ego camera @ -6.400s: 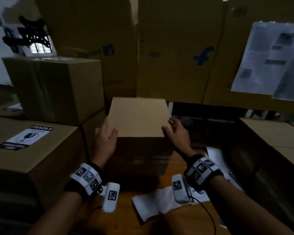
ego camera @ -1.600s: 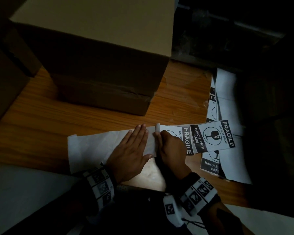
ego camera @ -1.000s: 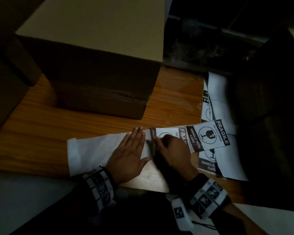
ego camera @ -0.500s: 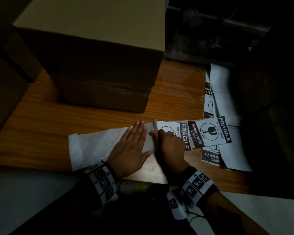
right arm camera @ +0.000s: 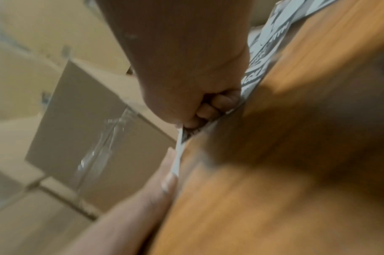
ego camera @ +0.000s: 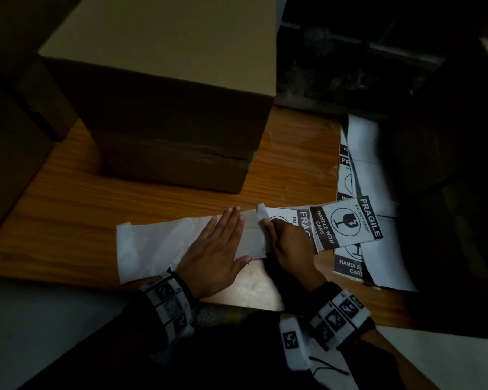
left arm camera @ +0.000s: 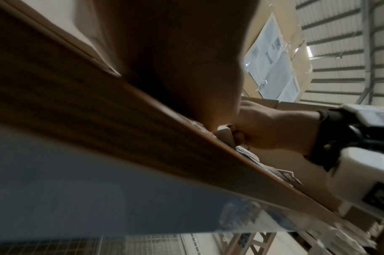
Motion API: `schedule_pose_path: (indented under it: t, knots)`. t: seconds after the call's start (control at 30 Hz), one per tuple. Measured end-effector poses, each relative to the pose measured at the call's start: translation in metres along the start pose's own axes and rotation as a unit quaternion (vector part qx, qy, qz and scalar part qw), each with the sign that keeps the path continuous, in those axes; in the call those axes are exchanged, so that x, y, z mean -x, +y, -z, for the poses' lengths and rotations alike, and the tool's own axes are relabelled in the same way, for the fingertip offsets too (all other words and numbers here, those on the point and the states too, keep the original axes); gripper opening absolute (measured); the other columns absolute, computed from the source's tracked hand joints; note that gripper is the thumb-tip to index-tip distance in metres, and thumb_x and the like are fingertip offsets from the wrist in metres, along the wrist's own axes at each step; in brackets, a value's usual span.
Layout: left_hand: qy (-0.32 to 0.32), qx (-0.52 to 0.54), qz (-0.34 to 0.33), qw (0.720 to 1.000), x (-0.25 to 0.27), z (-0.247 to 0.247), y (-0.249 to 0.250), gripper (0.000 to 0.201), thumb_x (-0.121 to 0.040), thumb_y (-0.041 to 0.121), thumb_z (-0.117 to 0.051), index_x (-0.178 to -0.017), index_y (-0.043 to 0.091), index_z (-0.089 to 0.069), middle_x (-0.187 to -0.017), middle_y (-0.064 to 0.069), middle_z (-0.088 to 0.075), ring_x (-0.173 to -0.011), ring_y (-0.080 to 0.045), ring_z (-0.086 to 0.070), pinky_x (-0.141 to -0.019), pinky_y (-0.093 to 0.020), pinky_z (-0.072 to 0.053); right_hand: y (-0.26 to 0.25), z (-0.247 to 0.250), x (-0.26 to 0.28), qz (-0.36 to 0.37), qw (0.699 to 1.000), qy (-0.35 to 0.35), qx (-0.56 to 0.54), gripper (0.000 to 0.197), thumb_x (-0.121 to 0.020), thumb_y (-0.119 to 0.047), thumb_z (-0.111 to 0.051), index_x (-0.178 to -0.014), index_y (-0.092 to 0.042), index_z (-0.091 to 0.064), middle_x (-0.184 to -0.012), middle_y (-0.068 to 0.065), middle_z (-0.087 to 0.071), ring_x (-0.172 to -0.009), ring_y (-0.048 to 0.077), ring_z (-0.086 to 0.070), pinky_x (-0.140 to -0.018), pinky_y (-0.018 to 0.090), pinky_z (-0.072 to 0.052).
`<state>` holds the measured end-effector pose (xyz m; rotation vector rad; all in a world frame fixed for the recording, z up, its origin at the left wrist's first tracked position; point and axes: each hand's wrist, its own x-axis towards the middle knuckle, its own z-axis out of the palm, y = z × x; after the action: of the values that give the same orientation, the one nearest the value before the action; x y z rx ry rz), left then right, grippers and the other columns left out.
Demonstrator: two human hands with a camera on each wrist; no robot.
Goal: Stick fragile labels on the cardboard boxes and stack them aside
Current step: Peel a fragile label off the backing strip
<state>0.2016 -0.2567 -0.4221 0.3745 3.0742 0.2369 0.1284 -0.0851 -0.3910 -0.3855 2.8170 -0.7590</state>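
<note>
A strip of fragile labels (ego camera: 347, 223) on white backing paper (ego camera: 152, 243) lies across the wooden table (ego camera: 68, 204). My left hand (ego camera: 217, 249) presses flat on the bare backing, fingers straight. My right hand (ego camera: 286, 243) pinches the lifted left edge of a fragile label (ego camera: 261, 212) beside the left fingertips; the right wrist view shows its curled fingers (right arm camera: 208, 110) on the label's edge. A plain cardboard box (ego camera: 166, 88) stands on the table just behind the hands, its top bare.
More label sheets (ego camera: 364, 170) lie at the table's right side. Dark cardboard boxes (ego camera: 14, 108) rise at the left, and another dark box (ego camera: 448, 136) at the right. Beyond the table's back edge there is a dark gap (ego camera: 350, 57).
Since 6.4 s ago both hands left the box and came down onto the label strip. Over the last second the right hand keeps working the label's left edge, now curled up.
</note>
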Motion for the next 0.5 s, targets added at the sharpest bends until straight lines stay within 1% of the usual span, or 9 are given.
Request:
schedule_pose_path:
  t: [0.17,0.2,0.23,0.3,0.33,0.37,0.43,0.47,0.5]
  knots:
    - [-0.008,0.007,0.005,1.000,0.001,0.001,0.000,0.079,-0.098,0.059,-0.022,-0.152,0.000,-0.023,-0.161,-0.017,-0.013,-0.149,-0.028,-0.014,-0.117,-0.040,-0.008,0.004,0.009,-0.004,-0.006,0.996,-0.038,-0.084,0.051,-0.102,-0.050,-0.037,-0.071,-0.016,-0.060,-0.063,0.001,-0.058,-0.061,0.020,-0.057,-0.061,0.037,-0.045]
    - [-0.012,0.008,0.006,1.000,0.001,0.001,0.000,0.079,-0.098,0.059,-0.021,-0.152,0.000,-0.023,-0.161,-0.017,-0.014,-0.149,-0.028,-0.014,-0.117,-0.040,-0.008,0.005,0.012,-0.005,-0.015,0.993,-0.051,-0.101,0.050,-0.100,-0.051,-0.043,-0.069,-0.015,-0.059,-0.061,0.001,-0.058,-0.059,0.020,-0.057,-0.061,0.037,-0.046]
    - [-0.015,0.006,0.004,1.000,0.001,0.002,-0.001,0.079,-0.098,0.059,-0.021,-0.152,0.001,-0.024,-0.160,-0.018,-0.014,-0.149,-0.028,-0.015,-0.117,-0.040,-0.009,0.004,0.017,-0.006,-0.028,0.990,-0.061,-0.124,0.049,-0.096,-0.052,-0.050,-0.067,-0.014,-0.059,-0.059,0.001,-0.059,-0.058,0.018,-0.058,-0.060,0.036,-0.047]
    - [-0.032,0.002,0.000,0.999,0.002,0.003,-0.002,0.079,-0.098,0.059,-0.023,-0.151,0.001,-0.026,-0.160,-0.018,-0.016,-0.148,-0.028,-0.018,-0.116,-0.040,-0.011,0.001,0.025,-0.005,-0.052,0.977,-0.085,-0.189,0.042,-0.085,-0.052,-0.067,-0.066,-0.014,-0.061,-0.059,0.000,-0.062,-0.054,0.012,-0.060,-0.056,0.027,-0.047]
    - [-0.037,-0.003,-0.004,0.999,0.001,0.004,-0.003,0.079,-0.098,0.059,-0.024,-0.151,0.001,-0.027,-0.159,-0.018,-0.017,-0.147,-0.029,-0.020,-0.116,-0.040,-0.011,-0.001,0.030,-0.004,-0.056,0.969,-0.100,-0.221,0.042,-0.081,-0.050,-0.072,-0.069,-0.011,-0.063,-0.060,0.002,-0.065,-0.053,0.011,-0.061,-0.055,0.024,-0.048]
    - [-0.041,-0.003,-0.005,0.999,0.001,0.005,-0.004,0.079,-0.098,0.060,-0.024,-0.150,0.001,-0.027,-0.159,-0.018,-0.018,-0.147,-0.029,-0.021,-0.116,-0.040,-0.011,-0.001,0.034,-0.004,-0.061,0.960,-0.120,-0.244,0.045,-0.078,-0.052,-0.074,-0.072,-0.008,-0.065,-0.065,0.005,-0.068,-0.056,0.012,-0.065,-0.057,0.025,-0.052]
    - [-0.048,0.006,0.000,0.999,0.001,0.007,-0.006,0.082,-0.097,0.063,-0.022,-0.152,0.002,-0.025,-0.160,-0.017,-0.016,-0.148,-0.028,-0.019,-0.116,-0.039,-0.009,0.003,0.044,-0.007,-0.100,0.937,-0.154,-0.296,0.056,-0.075,-0.062,-0.069,-0.083,-0.006,-0.071,-0.076,0.011,-0.073,-0.070,0.023,-0.072,-0.071,0.035,-0.058]
    - [-0.050,0.013,0.008,0.999,0.001,0.006,-0.007,0.085,-0.097,0.066,-0.021,-0.153,0.002,-0.022,-0.161,-0.016,-0.013,-0.149,-0.028,-0.016,-0.116,-0.038,-0.008,0.006,0.047,-0.009,-0.124,0.924,-0.149,-0.330,0.059,-0.075,-0.064,-0.066,-0.086,-0.006,-0.072,-0.078,0.012,-0.074,-0.076,0.026,-0.073,-0.077,0.040,-0.058]
    - [-0.057,0.020,0.016,0.998,0.002,0.006,-0.009,0.087,-0.096,0.068,-0.020,-0.153,0.003,-0.019,-0.161,-0.016,-0.011,-0.149,-0.027,-0.013,-0.117,-0.038,-0.007,0.010,0.048,-0.013,-0.131,0.925,-0.117,-0.336,0.059,-0.078,-0.063,-0.063,-0.084,-0.005,-0.073,-0.077,0.011,-0.074,-0.078,0.026,-0.072,-0.081,0.042,-0.057]
